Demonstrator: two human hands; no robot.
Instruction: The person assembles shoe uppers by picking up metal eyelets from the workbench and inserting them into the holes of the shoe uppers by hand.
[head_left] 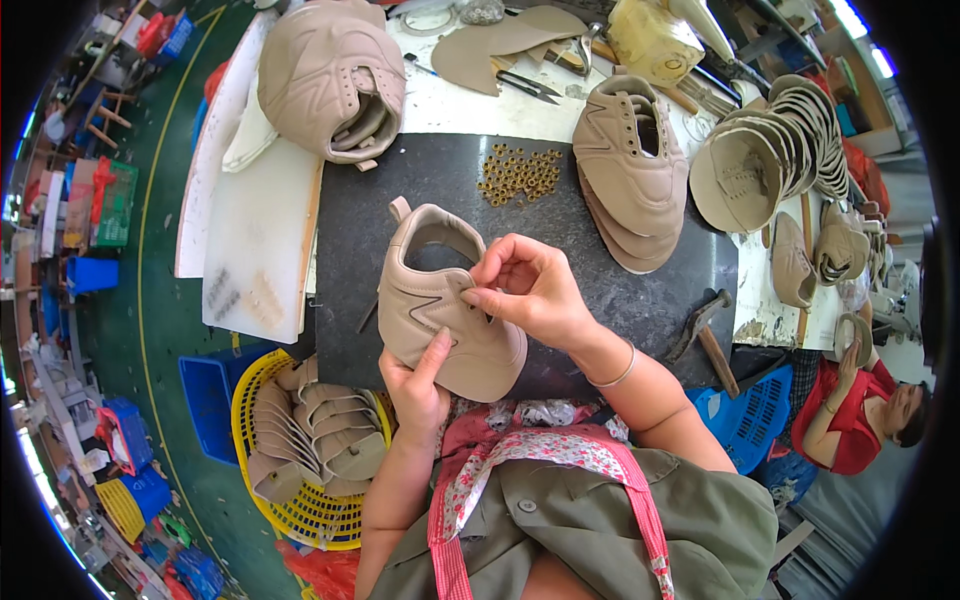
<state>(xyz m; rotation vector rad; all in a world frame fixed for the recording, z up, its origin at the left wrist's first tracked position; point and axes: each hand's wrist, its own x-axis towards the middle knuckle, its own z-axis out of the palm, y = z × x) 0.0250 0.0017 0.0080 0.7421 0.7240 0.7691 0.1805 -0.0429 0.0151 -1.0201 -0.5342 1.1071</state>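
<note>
A beige shoe upper point(445, 345) is tilted over the front of a black mat point(640, 330). My left hand point(418, 385) grips its lower left side, thumb pressed on the outer face. At the lace-hole edge, my right hand point(535, 295) has its thumb and fingertips pinched together against the upper; whatever is between them is too small to make out. Beyond it on the mat lies a scatter of small brass eyelets point(518, 175). To the right rests a stack of beige shoe uppers point(635, 180), and more stacked uppers point(330, 80) stand at the far left.
A hammer point(712, 345) lies at the mat's right edge. Scissors point(528, 88) are at the back. Nested beige pieces point(740, 175) stand at right. A white board point(255, 265) lies left, above a yellow basket point(245, 440) of uppers. Another person point(850, 415) works at right.
</note>
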